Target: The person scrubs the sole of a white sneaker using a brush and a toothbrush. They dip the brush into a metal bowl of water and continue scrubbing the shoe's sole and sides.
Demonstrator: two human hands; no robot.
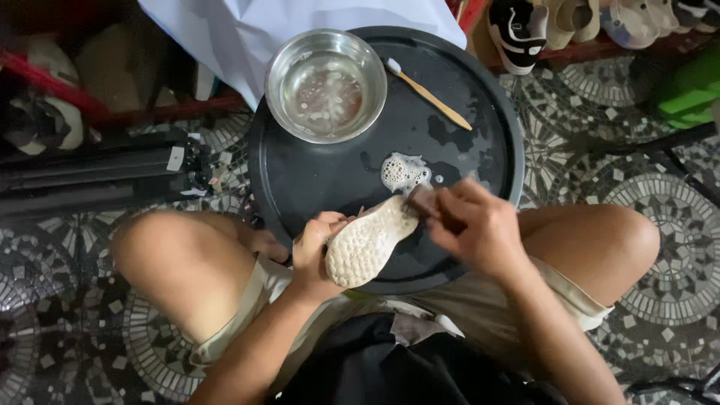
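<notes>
My left hand grips a shoe turned sole up; the pale knobbly sole faces me, over the near edge of a round black tray. My right hand holds a dark brown brush pressed against the toe end of the sole. A patch of white foam lies on the tray just beyond the shoe. Both hands are above my lap, between my bare knees.
A steel bowl of soapy water stands at the tray's far side, with a wooden-handled toothbrush lying to its right. Shoes sit on a shelf at top right. Black tripod legs lie left on the mosaic floor.
</notes>
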